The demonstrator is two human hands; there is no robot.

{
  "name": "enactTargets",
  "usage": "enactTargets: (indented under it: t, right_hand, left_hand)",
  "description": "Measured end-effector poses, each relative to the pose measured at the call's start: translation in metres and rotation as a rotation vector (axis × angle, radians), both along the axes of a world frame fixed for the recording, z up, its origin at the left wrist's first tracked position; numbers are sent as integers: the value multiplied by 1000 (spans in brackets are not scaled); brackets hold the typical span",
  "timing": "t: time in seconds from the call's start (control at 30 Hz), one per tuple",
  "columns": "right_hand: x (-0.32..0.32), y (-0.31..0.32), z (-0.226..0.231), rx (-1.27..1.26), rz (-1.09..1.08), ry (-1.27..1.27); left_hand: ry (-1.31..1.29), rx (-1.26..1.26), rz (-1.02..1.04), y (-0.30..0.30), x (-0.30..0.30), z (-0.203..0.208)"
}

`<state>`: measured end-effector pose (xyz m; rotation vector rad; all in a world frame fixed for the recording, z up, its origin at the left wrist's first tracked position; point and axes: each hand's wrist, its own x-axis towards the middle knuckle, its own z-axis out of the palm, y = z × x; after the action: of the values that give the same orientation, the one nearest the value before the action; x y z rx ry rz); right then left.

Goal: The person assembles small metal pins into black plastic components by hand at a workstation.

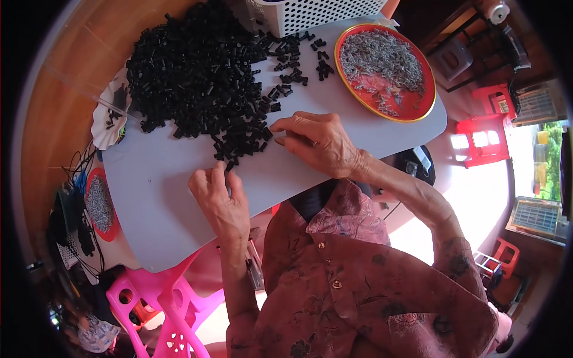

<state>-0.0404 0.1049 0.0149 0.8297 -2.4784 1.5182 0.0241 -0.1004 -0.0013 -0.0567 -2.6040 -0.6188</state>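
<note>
A big heap of small black tubular plastic parts [191, 71] covers the far left of the grey table [173, 209]. At the heap's near edge, my left hand [219, 200] has its fingers bent, with a small black part [230, 166] at the fingertips. My right hand [322, 143] is curled beside the heap's right edge. Its index finger and thumb tips stand a little apart, close to the black parts, and I see nothing between them. A red round tray [412, 110] with a yellow rim, holding many small silvery metal pieces [382, 56], sits at the far right.
A white perforated basket [322, 17] stands at the table's far edge. On the left are a white scalloped dish [104, 128] and another red tray [109, 234] of metal pieces. A pink plastic chair [173, 304] is at the near left; red stools [483, 140] stand to the right.
</note>
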Motion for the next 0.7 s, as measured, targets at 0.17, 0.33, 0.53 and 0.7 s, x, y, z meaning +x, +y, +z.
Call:
enactTargets:
  t: [0.17, 0.33, 0.53, 0.7]
  right_hand:
    - [12, 12, -8, -53, 27, -51]
    - [18, 10, -9, -188, 100, -39]
    - [16, 11, -11, -255, 141, -67]
    - [25, 22, -14, -433, 76, -485]
  left_hand:
    - [29, -2, -47, -2, 0, -2]
    - [-227, 602, -131, 25, 11, 12]
    - [-385, 850, -224, 58, 7, 15]
    - [-273, 839, -338, 71, 0, 12]
